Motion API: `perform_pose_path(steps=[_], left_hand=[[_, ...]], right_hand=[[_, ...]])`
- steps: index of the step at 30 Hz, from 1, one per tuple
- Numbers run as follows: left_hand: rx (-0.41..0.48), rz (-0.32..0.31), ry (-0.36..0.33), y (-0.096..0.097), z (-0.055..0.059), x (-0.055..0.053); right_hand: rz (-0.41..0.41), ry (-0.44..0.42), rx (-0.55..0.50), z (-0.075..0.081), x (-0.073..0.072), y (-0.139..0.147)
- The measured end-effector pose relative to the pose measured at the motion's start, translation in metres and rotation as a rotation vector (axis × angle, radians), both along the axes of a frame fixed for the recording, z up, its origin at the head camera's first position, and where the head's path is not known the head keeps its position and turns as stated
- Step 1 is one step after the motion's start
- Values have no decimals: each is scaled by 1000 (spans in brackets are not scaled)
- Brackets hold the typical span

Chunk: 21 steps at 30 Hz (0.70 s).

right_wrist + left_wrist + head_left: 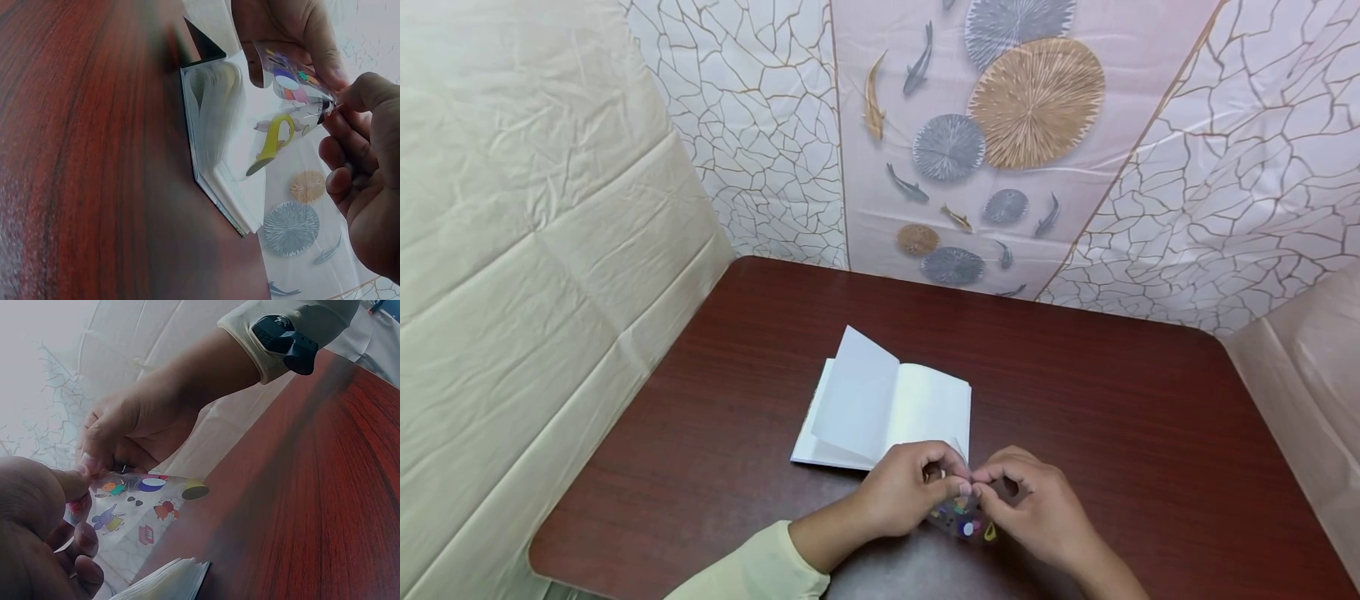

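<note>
A clear sticker sheet (pixel 957 523) with small colourful cartoon pictures hangs between my two hands, just over the table near the open book. My left hand (pixel 910 492) pinches its upper edge between thumb and index finger. Right beside it, my right hand (pixel 1037 508) pinches the same edge, the fingertips of both hands meeting there. In the right wrist view a yellow loop-shaped sticker (pixel 275 144) shows at the sheet's free end. Cartoon figures on the sheet (pixel 134 515) appear in the left wrist view. My fingertips hide the pinched edge.
An open book (pixel 928 408) with blank white pages lies just beyond my hands, one page (pixel 857 400) standing partly raised on its left side. The dark red-brown wooden table (pixel 1112 400) extends around it. Patterned cloth (pixel 760 125) hangs behind, with pale cloth (pixel 550 250) at the left.
</note>
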State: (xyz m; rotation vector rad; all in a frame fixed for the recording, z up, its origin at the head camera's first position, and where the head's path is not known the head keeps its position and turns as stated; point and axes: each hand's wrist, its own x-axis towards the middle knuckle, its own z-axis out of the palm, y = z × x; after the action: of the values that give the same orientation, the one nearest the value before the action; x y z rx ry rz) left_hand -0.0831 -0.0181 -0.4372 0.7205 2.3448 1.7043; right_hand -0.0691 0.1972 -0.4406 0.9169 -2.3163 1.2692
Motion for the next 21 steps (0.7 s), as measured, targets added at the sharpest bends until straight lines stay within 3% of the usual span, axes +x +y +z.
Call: perform_pose_path(steps=[6, 21], left_hand=[[-20, -19, 6, 0, 0, 0], [-9, -14, -17, 0, 2, 2]], right_hand=[[26, -25, -8, -1, 0, 1], [-4, -21, -1, -1, 1, 2]])
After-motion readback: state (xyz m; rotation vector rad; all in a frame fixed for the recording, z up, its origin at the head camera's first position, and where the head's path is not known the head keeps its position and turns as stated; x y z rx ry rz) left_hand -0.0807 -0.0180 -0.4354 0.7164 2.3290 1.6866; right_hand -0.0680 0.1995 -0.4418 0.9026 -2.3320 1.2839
